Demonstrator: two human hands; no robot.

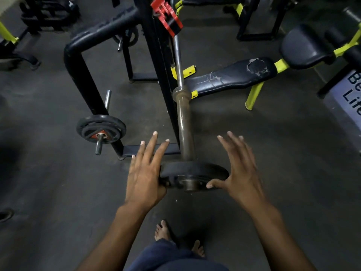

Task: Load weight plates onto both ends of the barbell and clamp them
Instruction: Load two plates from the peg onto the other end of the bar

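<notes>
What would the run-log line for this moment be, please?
weight plate on barbell sleeve end | left hand, right hand flat on rim | no clamp

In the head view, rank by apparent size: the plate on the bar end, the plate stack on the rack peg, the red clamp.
1. Plate on the bar end, though it is nearest the camera.
2. Plate stack on the rack peg.
3. Red clamp, though farthest away.

Bare sleeve along the barbell (pixel 185 130) from the weight plate (pixel 192 173) at its near end up to the collar. Hemmed close on the barbell's left by the black rack upright (pixel 166 75). Open floor (pixel 254 143) right of the barbell, as far as the worn bench (pixel 230 77).
</notes>
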